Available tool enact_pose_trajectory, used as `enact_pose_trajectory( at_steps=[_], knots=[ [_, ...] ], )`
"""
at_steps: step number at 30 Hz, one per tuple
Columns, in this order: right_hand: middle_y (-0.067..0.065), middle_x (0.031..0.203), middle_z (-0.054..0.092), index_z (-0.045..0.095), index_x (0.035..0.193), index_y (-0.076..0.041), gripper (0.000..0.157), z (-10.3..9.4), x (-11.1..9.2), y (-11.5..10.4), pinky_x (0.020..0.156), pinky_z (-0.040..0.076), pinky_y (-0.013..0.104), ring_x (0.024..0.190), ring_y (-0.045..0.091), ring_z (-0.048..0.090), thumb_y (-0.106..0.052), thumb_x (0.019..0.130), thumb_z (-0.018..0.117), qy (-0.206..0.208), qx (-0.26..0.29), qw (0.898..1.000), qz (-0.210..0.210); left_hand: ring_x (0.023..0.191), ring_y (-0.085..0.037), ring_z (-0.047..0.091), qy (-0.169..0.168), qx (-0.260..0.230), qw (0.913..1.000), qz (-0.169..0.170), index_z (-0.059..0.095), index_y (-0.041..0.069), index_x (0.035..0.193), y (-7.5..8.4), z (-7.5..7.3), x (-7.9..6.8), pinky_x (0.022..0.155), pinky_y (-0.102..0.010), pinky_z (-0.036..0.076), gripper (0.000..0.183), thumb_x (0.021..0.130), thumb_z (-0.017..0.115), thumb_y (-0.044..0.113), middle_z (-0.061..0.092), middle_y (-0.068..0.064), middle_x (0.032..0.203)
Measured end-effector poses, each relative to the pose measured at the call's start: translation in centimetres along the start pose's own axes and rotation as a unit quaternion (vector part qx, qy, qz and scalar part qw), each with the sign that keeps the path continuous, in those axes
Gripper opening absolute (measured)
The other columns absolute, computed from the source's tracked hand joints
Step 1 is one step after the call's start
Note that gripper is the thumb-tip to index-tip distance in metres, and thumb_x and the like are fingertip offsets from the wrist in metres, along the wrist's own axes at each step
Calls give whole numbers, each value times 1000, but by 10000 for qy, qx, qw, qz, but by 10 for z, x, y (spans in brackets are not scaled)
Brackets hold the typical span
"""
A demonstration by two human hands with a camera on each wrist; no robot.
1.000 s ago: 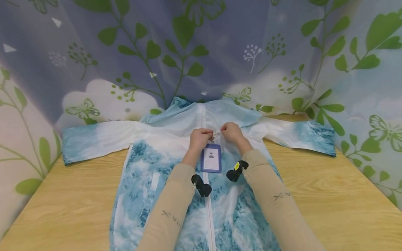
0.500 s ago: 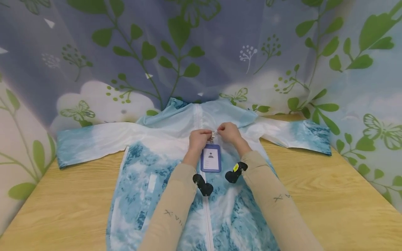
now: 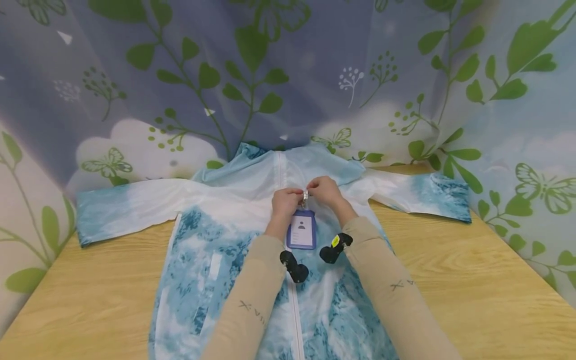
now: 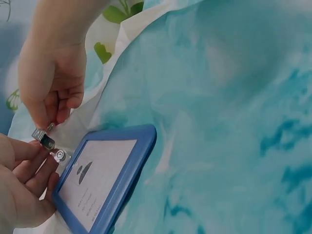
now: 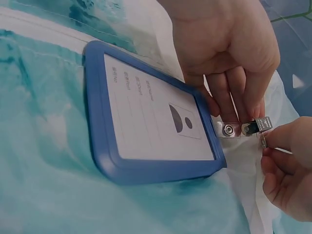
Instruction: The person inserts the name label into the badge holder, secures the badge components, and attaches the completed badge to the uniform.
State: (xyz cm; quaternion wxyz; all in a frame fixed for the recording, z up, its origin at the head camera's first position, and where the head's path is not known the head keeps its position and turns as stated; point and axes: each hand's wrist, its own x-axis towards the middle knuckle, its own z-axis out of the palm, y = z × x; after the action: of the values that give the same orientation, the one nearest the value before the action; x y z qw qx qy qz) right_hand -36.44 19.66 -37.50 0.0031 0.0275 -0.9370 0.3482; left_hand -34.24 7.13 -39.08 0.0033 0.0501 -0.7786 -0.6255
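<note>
A blue-framed badge holder [image 3: 301, 230] with a white card lies over the front of a zip-up jacket [image 3: 234, 240]. At its top, a clear strap with a snap leads to a small metal clip [image 5: 257, 125]. My left hand [image 3: 285, 204] holds the clip between thumb and fingers, with other fingers behind the strap. From the other side, my right hand [image 3: 327, 192] pinches a thin metal part of the clip, best seen in the right wrist view. White jacket cloth lies behind the clip; whether the clip grips any of it, I cannot tell.
The white and teal jacket lies spread on a wooden table [image 3: 450, 270], its sleeves [image 3: 432, 197] stretched out to both sides. A leaf-patterned curtain [image 3: 310, 85] hangs close behind and along the sides. Black wrist cameras [image 3: 294, 267] sit near the badge.
My right hand has moved left, from slightly apart to up against the clip. My left hand keeps its hold. The badge holder has tilted slightly, and the head view has shifted to the right.
</note>
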Motion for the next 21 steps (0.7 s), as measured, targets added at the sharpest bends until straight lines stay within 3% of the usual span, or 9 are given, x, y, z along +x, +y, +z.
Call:
enact_pose_trajectory(
  at_steps=[10,21],
  knots=[
    [16,101,65,68,101,1,22,-1,-4,-1,74,47,35,88,25,58,-11,92,53,101,72,9999,-7,80,-23,64,129,-279,9994,-171,72,1,99,2,2,-2,70,-30,49,19,85,60,6,69,-12,91],
    [16,99,66,68,102,2,22,-1,-7,-3,69,47,31,84,23,58,-8,91,53,166,228,9995,119,85,-25,62,49,-193,9993,-329,73,3,101,3,3,-3,72,-32,48,20,87,59,8,68,-11,96]
  ],
)
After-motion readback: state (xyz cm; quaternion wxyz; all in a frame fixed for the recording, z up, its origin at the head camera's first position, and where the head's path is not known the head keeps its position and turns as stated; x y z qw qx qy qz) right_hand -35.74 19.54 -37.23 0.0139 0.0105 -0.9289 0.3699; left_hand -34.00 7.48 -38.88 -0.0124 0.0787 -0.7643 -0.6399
